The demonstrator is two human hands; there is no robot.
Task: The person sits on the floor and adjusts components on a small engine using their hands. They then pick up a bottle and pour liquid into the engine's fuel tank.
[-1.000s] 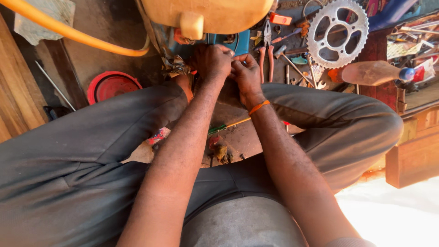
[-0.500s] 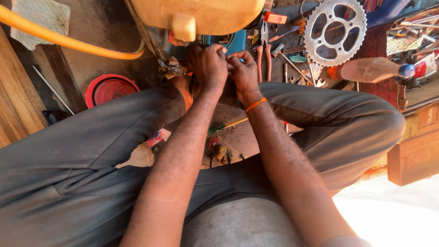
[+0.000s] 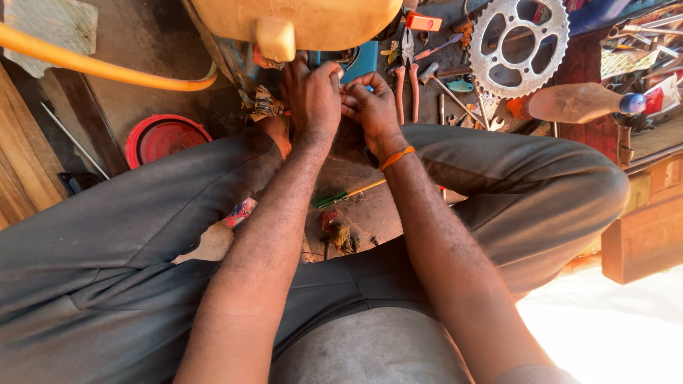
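Since a second ago we keep our left hand (image 3: 311,96) and right hand (image 3: 370,107) pinched together, still fiddling some small hidden part just under the yellow tank (image 3: 299,21), barely shifted, grip contents unclear.

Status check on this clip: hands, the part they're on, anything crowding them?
Left hand and right hand pinched together at something small, hidden by fingers. Yellow tank directly above. Pliers and sprocket beside the right hand; screwdriver below the wrists.

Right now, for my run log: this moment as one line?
left hand: at yellow tank underside | right hand: fingertips meeting left | screwdriver: on floor
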